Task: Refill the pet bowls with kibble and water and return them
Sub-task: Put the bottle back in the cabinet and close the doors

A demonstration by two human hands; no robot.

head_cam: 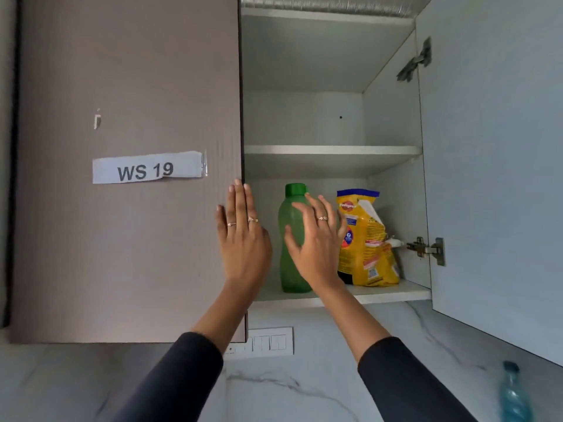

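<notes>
Two dark sleeves [182, 379] reach up from the bottom of the view toward a wall cupboard [332, 159]. At the end of the left one, the left hand [242, 239] lies flat and open, fingers straight and together, against the closed brown door [128, 166] near its right edge; it grips nothing. That door carries a paper label [147, 167] reading "WS 19". To its right, the right hand [315, 242] is open with fingers spread and slightly curled, raised in front of a green bottle [292, 239]; whether it touches the bottle cannot be told, and it has closed on nothing.

Upright on the lowest shelf [387, 292], the green bottle has its cap on. Just beside it to the right on that shelf stands a yellow bag of kibble [365, 239] with a blue top edge, somewhat crumpled. One shelf up, a white board [332, 150] spans the cupboard. Swung wide at the right is the pale open door [493, 166] on metal hinges [426, 249]. Below the cupboard, a white switch plate [268, 342] sits on the marble wall, and a blue-green bottle [515, 394] shows blurred at the lower right corner.
</notes>
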